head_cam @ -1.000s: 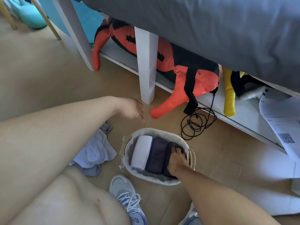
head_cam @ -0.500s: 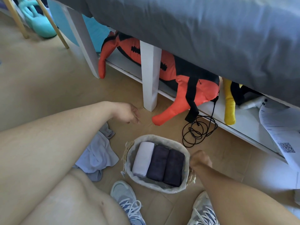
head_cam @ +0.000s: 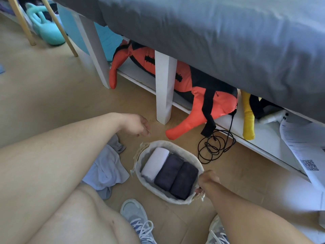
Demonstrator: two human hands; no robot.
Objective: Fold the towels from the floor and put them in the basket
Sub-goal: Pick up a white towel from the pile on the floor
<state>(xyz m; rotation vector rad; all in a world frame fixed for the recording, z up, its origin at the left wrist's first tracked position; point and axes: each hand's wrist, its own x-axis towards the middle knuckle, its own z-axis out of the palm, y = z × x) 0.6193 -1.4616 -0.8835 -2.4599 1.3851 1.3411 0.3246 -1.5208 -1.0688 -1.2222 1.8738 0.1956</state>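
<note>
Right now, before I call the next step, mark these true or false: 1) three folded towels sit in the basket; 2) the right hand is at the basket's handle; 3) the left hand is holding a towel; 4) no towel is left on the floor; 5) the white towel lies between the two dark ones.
1) Three folded towels sit in the basket: true.
2) The right hand is at the basket's handle: true, its fingers curl at the rope handle.
3) The left hand holds a towel: false, it hovers with nothing in it.
4) No towel left on the floor: false, a crumpled light blue towel lies beside the basket.
5) The white towel lies between the dark towels: false, it lies at the row's end.
</note>
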